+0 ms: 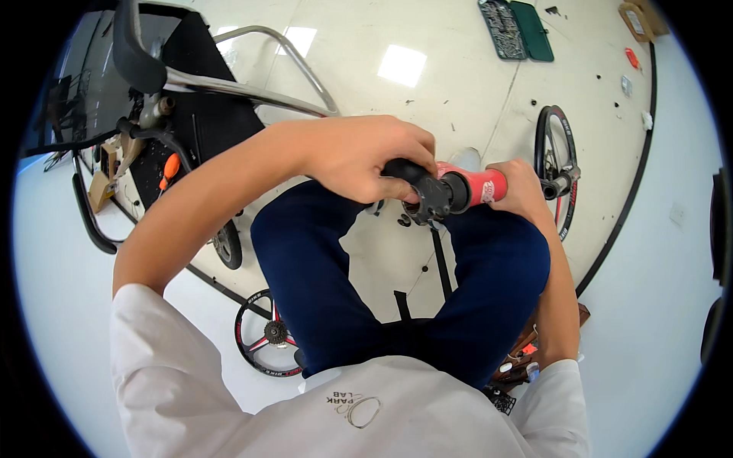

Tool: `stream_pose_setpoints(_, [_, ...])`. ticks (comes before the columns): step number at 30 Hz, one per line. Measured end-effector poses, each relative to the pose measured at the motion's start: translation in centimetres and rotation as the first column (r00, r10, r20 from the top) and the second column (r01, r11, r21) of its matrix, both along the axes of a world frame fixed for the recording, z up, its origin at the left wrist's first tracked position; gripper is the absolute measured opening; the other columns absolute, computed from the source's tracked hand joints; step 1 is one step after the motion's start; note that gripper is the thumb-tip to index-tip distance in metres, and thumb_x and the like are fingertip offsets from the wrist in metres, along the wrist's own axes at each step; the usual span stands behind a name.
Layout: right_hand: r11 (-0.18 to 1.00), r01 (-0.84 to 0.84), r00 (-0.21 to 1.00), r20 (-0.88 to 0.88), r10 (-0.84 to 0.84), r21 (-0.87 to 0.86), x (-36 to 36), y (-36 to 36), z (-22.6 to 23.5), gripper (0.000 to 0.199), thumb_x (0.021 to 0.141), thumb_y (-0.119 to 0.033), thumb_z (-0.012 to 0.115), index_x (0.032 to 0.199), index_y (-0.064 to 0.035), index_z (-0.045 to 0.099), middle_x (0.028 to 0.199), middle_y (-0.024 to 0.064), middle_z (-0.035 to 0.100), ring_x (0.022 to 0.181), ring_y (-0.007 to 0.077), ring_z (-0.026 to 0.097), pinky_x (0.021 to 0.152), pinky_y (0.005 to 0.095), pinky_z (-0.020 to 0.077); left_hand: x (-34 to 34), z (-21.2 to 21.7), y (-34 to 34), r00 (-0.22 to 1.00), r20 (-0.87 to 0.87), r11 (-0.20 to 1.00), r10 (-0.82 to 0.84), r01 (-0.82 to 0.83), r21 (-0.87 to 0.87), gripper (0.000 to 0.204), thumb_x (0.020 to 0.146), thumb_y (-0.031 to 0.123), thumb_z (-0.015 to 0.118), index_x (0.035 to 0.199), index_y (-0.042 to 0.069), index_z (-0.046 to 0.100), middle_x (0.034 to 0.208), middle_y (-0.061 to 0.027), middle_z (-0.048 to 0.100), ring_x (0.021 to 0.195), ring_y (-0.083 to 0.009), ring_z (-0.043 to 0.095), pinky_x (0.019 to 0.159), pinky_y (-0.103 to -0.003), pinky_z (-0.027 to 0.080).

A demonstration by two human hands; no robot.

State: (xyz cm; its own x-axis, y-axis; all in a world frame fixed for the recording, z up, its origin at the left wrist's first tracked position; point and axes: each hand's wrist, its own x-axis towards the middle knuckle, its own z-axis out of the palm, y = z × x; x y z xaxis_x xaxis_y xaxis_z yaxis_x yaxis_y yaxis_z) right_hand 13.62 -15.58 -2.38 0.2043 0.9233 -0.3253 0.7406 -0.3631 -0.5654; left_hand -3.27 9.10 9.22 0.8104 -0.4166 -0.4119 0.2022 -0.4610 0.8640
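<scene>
Above my knees, my left hand (374,160) is closed round a black bicycle part with a notched, knobbly end (434,200). Its exact kind does not show. The part meets the black ring at the end of a red bicycle frame tube (487,186). My right hand (521,187) wraps round that red tube on its right side, fingertips mostly hidden. More of the red frame shows behind the left hand, partly covered by it.
Bicycle wheels (276,333) (569,175) rest at lower left and right. A metal-framed chair (252,90) with a black seat stands at left, near an orange-handled tool (169,169). An open green toolbox (531,34) lies far ahead; small parts dot the floor.
</scene>
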Motion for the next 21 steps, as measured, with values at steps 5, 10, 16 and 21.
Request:
stream_pose_setpoints(5, [0.999, 0.044, 0.999, -0.022, -0.043, 0.008, -0.1, 0.2, -0.7, 0.016, 0.059, -0.016, 0.07, 0.073, -0.0084, 0.068, 0.073, 0.0177, 0.066, 0.074, 0.0384, 0.064, 0.069, 0.0453, 0.0526, -3.6, 1.1, -2.0, 0.869, 0.314, 0.907, 0.383, -0.418, 0.053, 0.064, 0.067, 0.012, 0.072, 0.128, 0.005, 0.055, 0.136, -0.0192, 0.05, 0.124, -0.0392, 0.051, 0.105, -0.043, 0.042])
stream_pose_setpoints(10, [0.995, 0.091, 0.995, -0.037, -0.093, -0.047, -0.2, 0.9, 0.2, 0.016, 0.061, -0.013, 0.069, 0.076, -0.0077, 0.07, 0.075, 0.0173, 0.067, 0.075, 0.0386, 0.065, 0.07, 0.0443, 0.0529, -5.4, 0.3, -7.3, 0.481, 0.402, 0.566, 0.779, -0.815, -0.121, 0.082, 0.065, 0.01, 0.08, 0.138, 0.003, 0.043, 0.138, -0.0183, 0.047, 0.129, -0.0336, 0.048, 0.103, -0.044, 0.043])
stream_pose_setpoints(16, [0.99, 0.136, 0.974, -0.177, -0.141, -0.037, 0.0, 1.1, 0.1, 0.017, 0.065, -0.016, 0.07, 0.078, -0.0059, 0.07, 0.075, 0.0188, 0.067, 0.074, 0.0396, 0.064, 0.069, 0.0435, 0.0524, -5.6, -5.8, -13.1, 0.18, -0.125, 0.112, 0.976, -0.9, -0.421, 0.094, 0.073, 0.01, 0.082, 0.147, 0.002, 0.025, 0.142, -0.0194, 0.04, 0.128, -0.0261, 0.048, 0.102, -0.039, 0.044])
stream_pose_setpoints(21, [0.997, 0.078, 0.946, -0.317, -0.068, 0.019, -0.2, 1.9, -0.8, 0.023, 0.066, -0.021, 0.072, 0.081, -0.0033, 0.069, 0.075, 0.0211, 0.066, 0.074, 0.0408, 0.064, 0.068, 0.0432, 0.0519, -1.3, -9.3, -12.9, 0.21, -0.173, 0.125, 0.962, -0.906, -0.404, 0.077, 0.071, 0.02, 0.087, 0.132, 0.001, 0.045, 0.124, -0.0133, 0.056, 0.109, -0.0192, 0.059, 0.094, -0.031, 0.049])
